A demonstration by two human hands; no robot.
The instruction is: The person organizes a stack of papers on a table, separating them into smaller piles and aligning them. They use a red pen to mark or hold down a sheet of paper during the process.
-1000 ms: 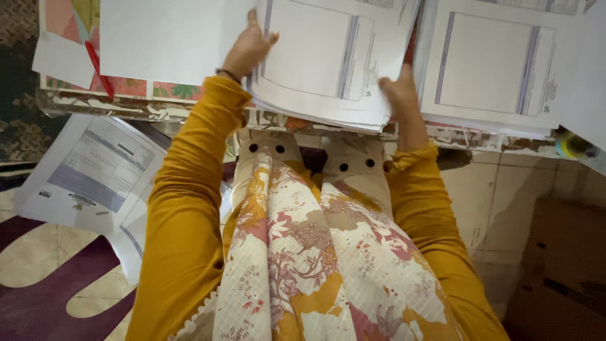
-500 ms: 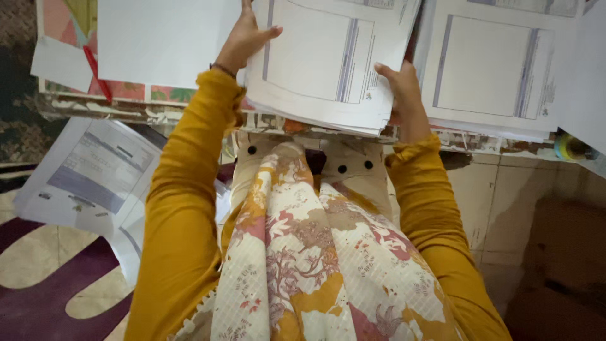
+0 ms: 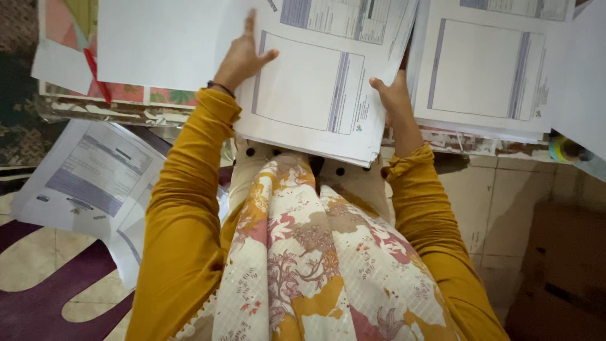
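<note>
While you look straight down over your mustard sleeves and the flowered cloth (image 3: 315,265) hanging in front of you, the leftmost thing is a printed form (image 3: 95,173) lying on the floor (image 3: 38,265), which is pale tile with a purple pattern. Above it runs the edge of the tabletop (image 3: 126,112), where a coloured patterned sheet (image 3: 158,96) shows beneath a large blank white page (image 3: 164,38), and a red pen (image 3: 96,77) lies slanted across the corner.

Your left hand (image 3: 243,58) lies flat on the stack of printed sheets (image 3: 315,95), with its fingers (image 3: 251,25) spread and pressed onto the top page rather than curled round anything; a dark band circles that wrist. The stack sits at the near edge of the tabletop, directly before you, and its lower corner hangs over the edge above your lap.

Your right hand (image 3: 394,98) grips the stack at its right side, thumb on top of the pages and the other fingers tucked out of sight beneath, so it grasps the stack.

Just beyond that hand, a second pile of forms (image 3: 486,69) rests on the tabletop beside the stack. At the far right a small yellow-green object (image 3: 563,150) peeks from under another white page, too hidden to identify, and a brown cardboard box (image 3: 562,271) stands on the floor below.
</note>
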